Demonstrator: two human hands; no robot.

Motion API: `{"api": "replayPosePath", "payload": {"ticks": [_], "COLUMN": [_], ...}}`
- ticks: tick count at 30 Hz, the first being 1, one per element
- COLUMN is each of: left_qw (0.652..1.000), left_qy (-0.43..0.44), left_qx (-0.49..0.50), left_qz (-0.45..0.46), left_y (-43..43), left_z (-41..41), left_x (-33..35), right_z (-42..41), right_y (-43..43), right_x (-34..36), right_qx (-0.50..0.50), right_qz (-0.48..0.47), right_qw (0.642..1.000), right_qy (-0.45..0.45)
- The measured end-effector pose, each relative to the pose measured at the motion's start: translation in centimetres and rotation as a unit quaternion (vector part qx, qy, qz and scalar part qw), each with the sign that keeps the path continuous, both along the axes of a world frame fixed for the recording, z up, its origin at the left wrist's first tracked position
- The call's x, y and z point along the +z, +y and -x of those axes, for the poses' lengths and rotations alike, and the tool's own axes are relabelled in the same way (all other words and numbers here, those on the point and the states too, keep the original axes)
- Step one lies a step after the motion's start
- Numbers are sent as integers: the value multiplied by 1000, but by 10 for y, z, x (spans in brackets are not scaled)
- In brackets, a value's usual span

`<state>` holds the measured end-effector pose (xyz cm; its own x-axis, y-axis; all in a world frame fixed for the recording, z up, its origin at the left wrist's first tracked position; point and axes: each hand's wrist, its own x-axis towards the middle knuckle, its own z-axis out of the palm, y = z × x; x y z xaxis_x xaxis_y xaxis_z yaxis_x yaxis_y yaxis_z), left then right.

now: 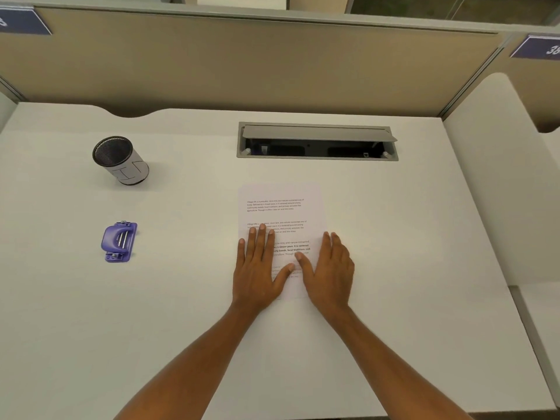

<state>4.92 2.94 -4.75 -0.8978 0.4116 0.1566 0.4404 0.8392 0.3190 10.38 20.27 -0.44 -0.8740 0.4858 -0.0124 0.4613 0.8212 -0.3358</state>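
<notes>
The white printed paper sheet (280, 204) lies flat at mid-desk, long side running away from the person, its near end under both hands. The left hand (257, 268) rests spread, fingers straight, on the sheet's left part. The right hand (328, 268) lies flat across the right edge, partly on the white desk (181, 298). Neither pinches anything.

Risk: uneven pressure could skew or crease the sheet, or slide it on the smooth top. A forward push could send its far edge toward the open grey cable hatch (316, 142), which is near but apart.

Room: open surface on both sides and toward the near edge. The purple plastic hole punch (119, 242) and the black mesh pen cup with white paper wrap (121, 160) stand well apart to the left.
</notes>
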Motion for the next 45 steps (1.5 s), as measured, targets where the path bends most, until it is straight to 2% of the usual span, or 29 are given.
{"api": "replayPosePath", "payload": {"ticks": [2, 14, 19, 24, 29, 32, 35, 39, 42, 45], "left_qw": [1000, 1000, 1000, 999, 999, 999, 995, 965, 913, 850], "left_qy": [-4, -1, -7, -14, -15, -30, -67, -147, -223, -295], "left_qx": [-12, -25, -23, -24, -28, -37, -24, 83, 178, 224], "left_qz": [-1, 10, 9, 21, 17, -6, -71, -200, -293, -375], "left_y": [2, 3, 3, 2, 2, -1, -6, -15, -23, -30], "left_z": [-3, -7, -7, -8, -6, -5, 2, 19, 40, 60], "left_x": [-1, -2, -1, 1, 3, 3, 5, 27, 53, 82], "right_z": [-2, 4, 20, 41, 59, 62, 63, 59, 55, 54], "right_y": [0, -5, 0, 27, 56, 65, 68, 67, 67, 69], "right_x": [5, 19, 25, 37, 37, 38, 43, 55, 65, 71], "right_qx": [-37, -86, -110, -130, -138, -153, -146, -131, -117, -105], "right_qz": [9, 174, 324, 365, 446, 514, 533, 543, 561, 572], "right_qw": [999, 981, 939, 921, 884, 844, 832, 830, 819, 813], "right_qy": [15, 24, 45, 41, -8, -29, -37, -19, 4, 15]}}
